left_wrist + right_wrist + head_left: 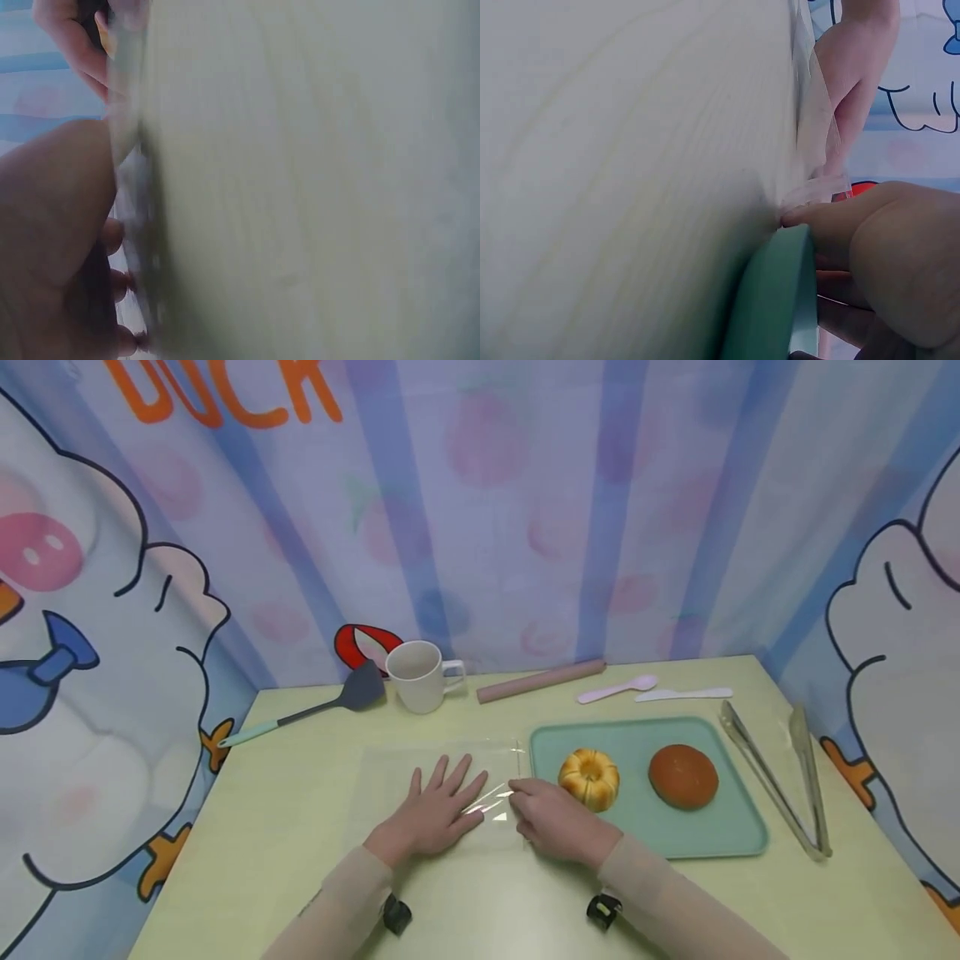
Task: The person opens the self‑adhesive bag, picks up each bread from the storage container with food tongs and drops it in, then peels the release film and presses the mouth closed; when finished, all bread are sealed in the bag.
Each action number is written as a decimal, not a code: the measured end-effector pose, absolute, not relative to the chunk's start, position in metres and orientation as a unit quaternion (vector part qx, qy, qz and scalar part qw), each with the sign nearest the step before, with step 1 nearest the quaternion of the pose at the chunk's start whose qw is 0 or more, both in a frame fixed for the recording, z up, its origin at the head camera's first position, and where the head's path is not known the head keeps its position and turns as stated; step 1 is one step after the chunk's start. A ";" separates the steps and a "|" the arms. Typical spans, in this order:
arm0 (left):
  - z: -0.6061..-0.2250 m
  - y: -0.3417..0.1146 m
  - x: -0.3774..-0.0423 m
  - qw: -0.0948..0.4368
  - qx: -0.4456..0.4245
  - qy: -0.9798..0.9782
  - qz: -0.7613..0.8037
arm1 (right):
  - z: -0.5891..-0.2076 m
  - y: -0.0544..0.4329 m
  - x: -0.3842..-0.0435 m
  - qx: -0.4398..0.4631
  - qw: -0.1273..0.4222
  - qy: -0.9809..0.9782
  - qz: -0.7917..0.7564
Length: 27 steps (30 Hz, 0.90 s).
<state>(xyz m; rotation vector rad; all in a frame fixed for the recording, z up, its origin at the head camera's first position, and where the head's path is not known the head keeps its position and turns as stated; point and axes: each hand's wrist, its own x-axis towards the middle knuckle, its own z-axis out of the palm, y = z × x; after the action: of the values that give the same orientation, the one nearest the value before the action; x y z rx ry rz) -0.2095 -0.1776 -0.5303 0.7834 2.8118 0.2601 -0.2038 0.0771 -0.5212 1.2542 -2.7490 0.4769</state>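
A clear plastic bag or sheet lies flat on the pale table. My left hand presses on it with the fingers spread. At the sheet's right edge, my right hand has its fingers curled and pinches the plastic, which creases and shines between the hands. The right wrist view shows a raised clear strip at the right fingertips, beside the rim of the green tray. In the head view that hand is just left of a ring-shaped bread roll on the tray. The left wrist view is mostly bare tabletop.
A round brown bun sits on the tray, with metal tongs to its right. Along the back lie a spatula, a white mug, a pinkish rod, a pink spoon and a knife.
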 end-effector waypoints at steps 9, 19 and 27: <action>-0.532 -0.181 -0.215 0.102 0.262 0.955 0.093 | -0.521 0.078 -0.205 0.417 0.048 -0.897 0.138; -0.535 -0.190 -0.215 0.090 0.261 0.947 0.163 | -0.521 0.078 -0.203 0.401 0.033 -0.904 0.142; -0.539 -0.195 -0.213 0.078 0.251 0.944 0.200 | -0.520 0.076 -0.202 0.394 0.010 -0.911 0.119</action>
<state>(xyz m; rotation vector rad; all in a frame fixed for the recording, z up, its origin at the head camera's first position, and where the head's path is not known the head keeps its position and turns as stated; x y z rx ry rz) -0.2126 -0.1951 -0.5391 0.7528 2.8270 0.6001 -0.2023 0.0761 -0.5196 1.2306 -2.8453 0.3729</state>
